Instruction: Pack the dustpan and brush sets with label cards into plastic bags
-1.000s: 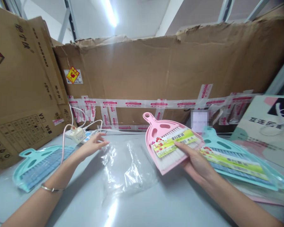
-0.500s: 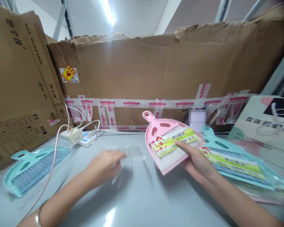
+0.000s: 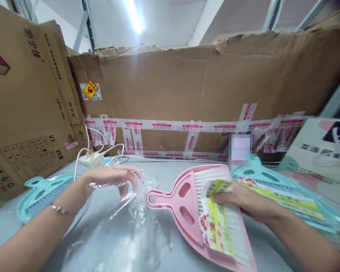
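Note:
My left hand [image 3: 116, 179] has its fingers spread and bent downward, with a clear plastic bag [image 3: 136, 230] draped about them and stretched back toward the wrist. Whether any finger pinches the film cannot be made out. In my right hand [image 3: 243, 200] is a pink dustpan [image 3: 184, 202] with a white-bristled brush [image 3: 240, 236] nested in it. My right thumb presses on the green and yellow label card [image 3: 217, 223] across the bristles. The dustpan's looped handle points left, close to the bag; the other right fingers are hidden beneath the pan.
Bagged teal dustpan sets lie at the left [image 3: 42, 192] and right [image 3: 283, 192] of the grey table. Behind stands a long taped carton [image 3: 170, 87]; another carton [image 3: 25, 105] is at left. A power strip with a plug [image 3: 95, 159] and cables sits at the back left.
The pink dustpan has turned so its handle points left, and it has come lower and nearer. My left hand has gone from closed fingers to spread ones, and the bag now billows around it.

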`<act>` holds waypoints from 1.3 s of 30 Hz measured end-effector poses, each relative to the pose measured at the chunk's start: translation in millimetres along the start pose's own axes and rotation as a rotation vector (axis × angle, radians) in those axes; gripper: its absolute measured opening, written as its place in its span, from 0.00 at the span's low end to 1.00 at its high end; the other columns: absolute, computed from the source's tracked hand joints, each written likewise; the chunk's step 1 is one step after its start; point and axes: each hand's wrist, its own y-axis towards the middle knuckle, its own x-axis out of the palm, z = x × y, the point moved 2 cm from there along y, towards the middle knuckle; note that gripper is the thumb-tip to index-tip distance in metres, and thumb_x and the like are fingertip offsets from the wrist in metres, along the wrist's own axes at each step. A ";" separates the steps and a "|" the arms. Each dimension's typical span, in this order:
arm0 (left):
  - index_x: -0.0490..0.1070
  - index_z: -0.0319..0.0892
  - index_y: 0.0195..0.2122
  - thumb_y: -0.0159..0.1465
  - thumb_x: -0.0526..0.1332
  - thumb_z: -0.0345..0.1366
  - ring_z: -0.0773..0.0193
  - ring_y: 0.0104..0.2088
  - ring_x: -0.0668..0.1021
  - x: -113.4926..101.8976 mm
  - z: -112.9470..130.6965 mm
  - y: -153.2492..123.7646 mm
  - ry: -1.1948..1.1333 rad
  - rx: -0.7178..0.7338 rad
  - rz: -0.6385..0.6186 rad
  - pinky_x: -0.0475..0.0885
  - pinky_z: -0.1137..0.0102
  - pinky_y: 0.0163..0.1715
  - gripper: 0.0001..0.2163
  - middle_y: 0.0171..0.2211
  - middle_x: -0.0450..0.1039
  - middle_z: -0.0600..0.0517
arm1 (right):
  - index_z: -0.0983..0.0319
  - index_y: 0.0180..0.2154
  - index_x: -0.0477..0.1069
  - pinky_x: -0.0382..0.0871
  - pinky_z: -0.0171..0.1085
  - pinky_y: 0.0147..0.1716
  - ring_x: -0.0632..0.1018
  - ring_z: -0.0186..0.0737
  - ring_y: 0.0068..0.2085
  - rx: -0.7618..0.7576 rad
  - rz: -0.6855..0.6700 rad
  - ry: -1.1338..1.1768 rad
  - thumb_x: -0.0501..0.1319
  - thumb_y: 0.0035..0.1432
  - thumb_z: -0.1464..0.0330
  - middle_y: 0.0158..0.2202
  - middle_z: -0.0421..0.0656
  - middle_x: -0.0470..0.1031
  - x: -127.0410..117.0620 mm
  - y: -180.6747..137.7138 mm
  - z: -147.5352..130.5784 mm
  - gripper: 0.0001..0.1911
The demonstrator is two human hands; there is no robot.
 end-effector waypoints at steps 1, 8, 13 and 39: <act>0.72 0.43 0.37 0.56 0.57 0.38 0.60 0.23 0.76 -1.1 2.1 6.7 0.030 -0.017 0.000 0.69 0.67 0.25 0.10 0.31 0.76 0.46 | 0.65 0.32 0.75 0.73 0.45 0.32 0.79 0.48 0.30 0.021 -0.022 -0.013 0.67 0.38 0.69 0.29 0.48 0.79 2.6 1.9 1.9 0.14; 0.74 0.47 0.42 0.54 0.60 0.40 0.59 0.36 0.76 -3.6 -3.0 53.6 0.104 -0.106 -0.130 0.69 0.66 0.38 0.14 0.39 0.76 0.49 | 0.66 0.40 0.71 0.71 0.41 0.41 0.78 0.43 0.37 0.088 -0.193 -0.016 0.65 0.43 0.71 0.37 0.48 0.78 5.9 15.1 18.6 0.18; 0.75 0.47 0.41 0.55 0.60 0.42 0.61 0.36 0.75 -6.9 -13.0 62.6 0.120 -0.080 -0.091 0.68 0.70 0.37 0.13 0.40 0.76 0.49 | 0.66 0.41 0.70 0.69 0.42 0.42 0.78 0.42 0.37 0.103 -0.208 0.107 0.66 0.44 0.70 0.38 0.48 0.77 5.8 14.2 20.5 0.19; 0.64 0.42 0.44 0.55 0.58 0.47 0.56 0.42 0.75 69.9 -28.5 60.3 -0.561 0.236 0.717 0.69 0.63 0.40 0.19 0.46 0.69 0.45 | 0.58 0.54 0.59 0.72 0.39 0.39 0.76 0.42 0.41 -0.293 0.359 0.630 0.67 0.45 0.69 0.41 0.43 0.76 47.3 19.1 36.8 0.34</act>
